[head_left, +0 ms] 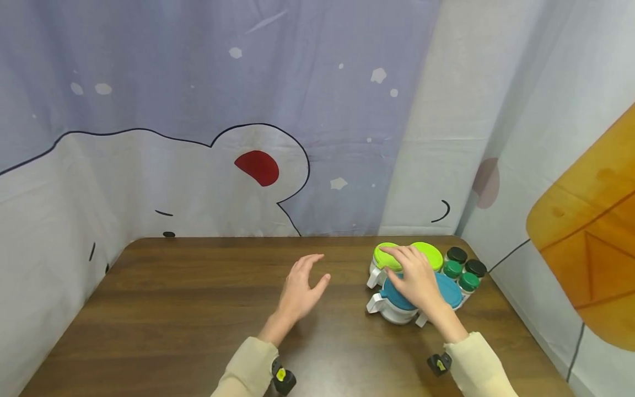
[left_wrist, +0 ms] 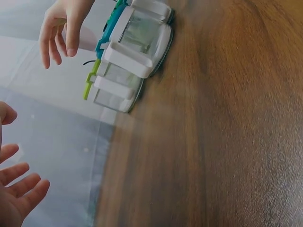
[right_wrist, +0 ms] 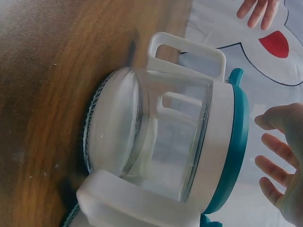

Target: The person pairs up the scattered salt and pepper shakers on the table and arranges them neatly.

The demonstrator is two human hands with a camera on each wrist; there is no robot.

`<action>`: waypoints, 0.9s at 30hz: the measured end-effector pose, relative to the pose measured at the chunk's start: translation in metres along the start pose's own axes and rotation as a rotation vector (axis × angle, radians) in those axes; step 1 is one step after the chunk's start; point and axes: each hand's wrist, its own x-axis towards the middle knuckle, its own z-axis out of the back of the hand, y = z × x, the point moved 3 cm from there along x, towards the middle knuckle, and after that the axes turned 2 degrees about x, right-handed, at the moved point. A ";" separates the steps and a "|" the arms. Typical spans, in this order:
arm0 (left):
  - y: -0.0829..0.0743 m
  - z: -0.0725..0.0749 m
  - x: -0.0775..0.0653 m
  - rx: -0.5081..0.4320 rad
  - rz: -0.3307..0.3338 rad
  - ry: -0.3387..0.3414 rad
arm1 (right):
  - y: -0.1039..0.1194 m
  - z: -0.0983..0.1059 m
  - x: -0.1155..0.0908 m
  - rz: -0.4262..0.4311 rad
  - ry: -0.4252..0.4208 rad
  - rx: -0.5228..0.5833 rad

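Observation:
My left hand [head_left: 300, 289] is raised over the wooden table, fingers loosely extended and thumb apart, holding nothing. On the right, my right hand [head_left: 416, 278] hovers above a group of clear seasoning jars with white handles. A blue-lidded jar [head_left: 397, 315] stands at the front, partly covered by that hand; another blue lid [head_left: 448, 289] shows beside it. In the right wrist view a gap separates the fingers [right_wrist: 274, 170] from the teal-blue lid [right_wrist: 236, 146]. Behind are two jars with lime-green lids [head_left: 428, 255].
Several small bottles with black caps [head_left: 456, 255] and green caps [head_left: 468, 281] stand at the right, close to the table's edge. Behind the table [head_left: 173, 309] hangs a printed curtain [head_left: 347, 121], which continues along both sides.

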 end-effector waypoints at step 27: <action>-0.014 -0.026 -0.006 -0.042 0.024 0.046 | -0.025 0.014 -0.021 -0.087 -0.068 -0.010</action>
